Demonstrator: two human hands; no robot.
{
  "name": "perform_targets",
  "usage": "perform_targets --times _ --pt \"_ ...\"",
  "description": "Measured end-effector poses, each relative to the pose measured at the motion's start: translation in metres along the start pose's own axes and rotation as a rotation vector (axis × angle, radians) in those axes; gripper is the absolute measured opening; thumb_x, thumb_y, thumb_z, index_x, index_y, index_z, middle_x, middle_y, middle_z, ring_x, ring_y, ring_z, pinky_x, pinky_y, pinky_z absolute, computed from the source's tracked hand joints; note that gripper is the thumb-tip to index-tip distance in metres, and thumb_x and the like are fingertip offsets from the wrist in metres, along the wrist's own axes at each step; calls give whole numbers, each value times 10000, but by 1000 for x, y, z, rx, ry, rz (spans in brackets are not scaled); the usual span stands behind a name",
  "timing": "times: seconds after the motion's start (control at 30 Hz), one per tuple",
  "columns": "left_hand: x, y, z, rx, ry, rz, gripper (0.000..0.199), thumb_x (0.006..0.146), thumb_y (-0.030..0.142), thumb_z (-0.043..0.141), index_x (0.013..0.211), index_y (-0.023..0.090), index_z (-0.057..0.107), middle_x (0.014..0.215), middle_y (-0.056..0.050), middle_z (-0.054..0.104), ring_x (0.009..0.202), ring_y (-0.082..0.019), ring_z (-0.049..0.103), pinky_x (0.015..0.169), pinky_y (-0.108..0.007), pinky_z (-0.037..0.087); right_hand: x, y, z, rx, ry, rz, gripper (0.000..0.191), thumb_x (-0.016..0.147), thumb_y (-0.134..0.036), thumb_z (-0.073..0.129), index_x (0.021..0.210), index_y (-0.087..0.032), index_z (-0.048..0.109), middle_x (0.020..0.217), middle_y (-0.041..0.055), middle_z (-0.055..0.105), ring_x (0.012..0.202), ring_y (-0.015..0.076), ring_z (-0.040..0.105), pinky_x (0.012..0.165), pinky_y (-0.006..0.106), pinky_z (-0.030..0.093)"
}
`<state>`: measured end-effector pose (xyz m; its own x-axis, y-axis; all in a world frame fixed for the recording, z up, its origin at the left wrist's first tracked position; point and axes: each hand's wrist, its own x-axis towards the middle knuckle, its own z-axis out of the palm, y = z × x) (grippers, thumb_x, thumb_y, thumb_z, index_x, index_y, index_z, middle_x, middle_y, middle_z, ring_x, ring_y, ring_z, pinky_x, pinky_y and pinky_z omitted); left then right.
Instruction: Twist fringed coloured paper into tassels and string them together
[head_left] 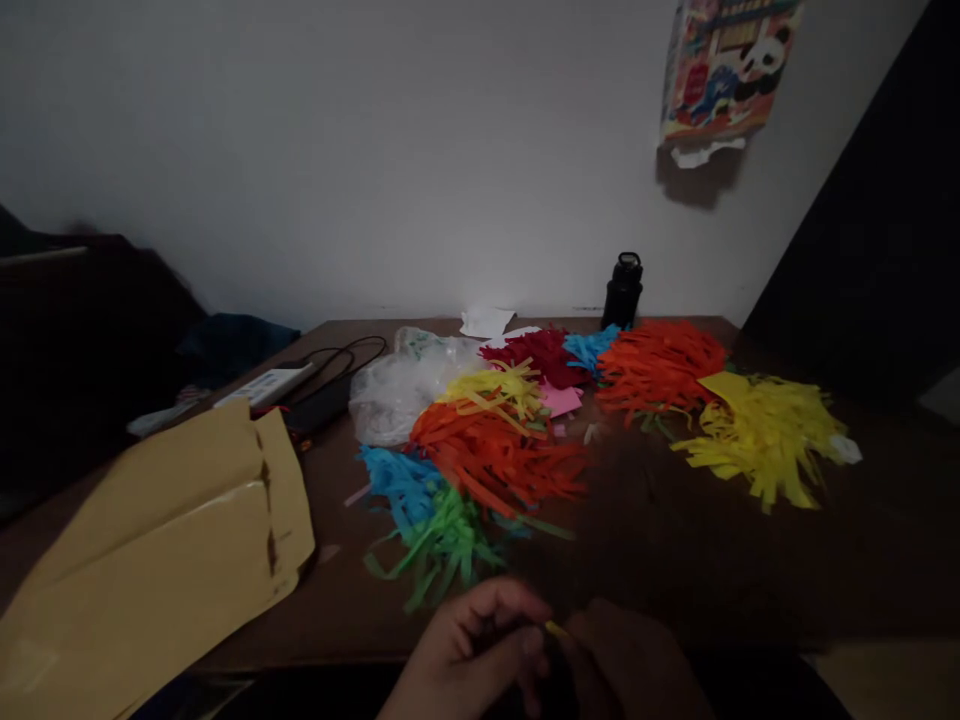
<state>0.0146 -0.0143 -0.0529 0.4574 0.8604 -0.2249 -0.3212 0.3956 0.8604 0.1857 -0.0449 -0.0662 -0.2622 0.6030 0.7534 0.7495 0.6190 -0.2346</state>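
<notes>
My left hand (pixel 480 655) is at the bottom edge, its fingers curled in towards the thumb. Close beside it, my right hand (pixel 637 655) is dark and somewhat blurred, with its fingers closed. Between the fingertips of both hands shows a small bit of a yellow strip (pixel 556 629); the rest of it is hidden. Just beyond the left hand lie green paper fringe (pixel 454 540) and blue paper fringe (pixel 405 485). Behind these sits a heap of orange paper fringe (pixel 499 455) with pale yellow strips (pixel 499 388) on top.
Yellow fringe (pixel 772 430) and more orange fringe (pixel 664 365) lie to the right, dark red fringe (pixel 536 355) at the back. A black bottle (pixel 622 292) stands by the wall. A clear plastic bag (pixel 401 390), a power strip (pixel 266 383) and a padded envelope (pixel 161 540) occupy the left.
</notes>
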Motion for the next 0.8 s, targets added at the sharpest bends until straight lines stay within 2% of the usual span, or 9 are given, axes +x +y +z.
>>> perform_targets --times 0.1,0.2,0.3,0.4,0.53,0.67,0.8 --pt "-1 4 8 3 89 12 287 639 388 875 763 167 740 606 17 641 504 -78 561 474 -177 508 4 2 1 34 31 -7 382 1040 -209 278 754 -204 530 565 -22 585 466 111 578 496 236 409" --pt "-3 3 13 38 112 39 302 646 414 863 764 166 737 608 15 633 516 -86 572 476 -172 497 5 4 1 44 42 11 380 1046 -220 273 753 -206 515 553 -29 578 452 103 561 486 233 383" --pt "-3 -2 11 154 115 142 280 710 436 813 771 174 733 691 12 635 534 -69 586 505 -150 482 5 9 1 20 12 -5 403 1041 -212 270 714 -211 505 526 -32 556 430 102 536 465 242 349" --pt "-3 -7 4 329 57 268 221 822 403 721 817 183 734 788 0 626 544 -54 594 534 -142 485 5 12 -1 29 -41 -41 426 1034 -210 271 686 -209 516 512 -28 553 417 101 527 446 247 327" --pt "-2 -6 -4 608 -76 469 170 907 302 619 842 186 725 736 -15 622 603 -94 627 579 -163 510 6 10 -3 142 -138 7 474 1058 -262 217 706 -199 529 549 -29 591 449 75 563 465 210 356" --pt "-2 -1 -5 763 -93 576 187 935 255 568 828 182 702 701 -27 649 614 -111 642 586 -168 511 5 8 -3 119 -156 3 530 1069 -288 167 657 -200 489 516 -41 559 417 57 535 451 209 334" --pt "-2 0 -5 849 -96 657 195 945 241 551 817 185 687 675 -28 672 634 -120 657 602 -168 514 4 9 -4 103 -217 -43 598 1062 -302 107 649 -200 527 505 -24 570 400 77 528 431 246 303"
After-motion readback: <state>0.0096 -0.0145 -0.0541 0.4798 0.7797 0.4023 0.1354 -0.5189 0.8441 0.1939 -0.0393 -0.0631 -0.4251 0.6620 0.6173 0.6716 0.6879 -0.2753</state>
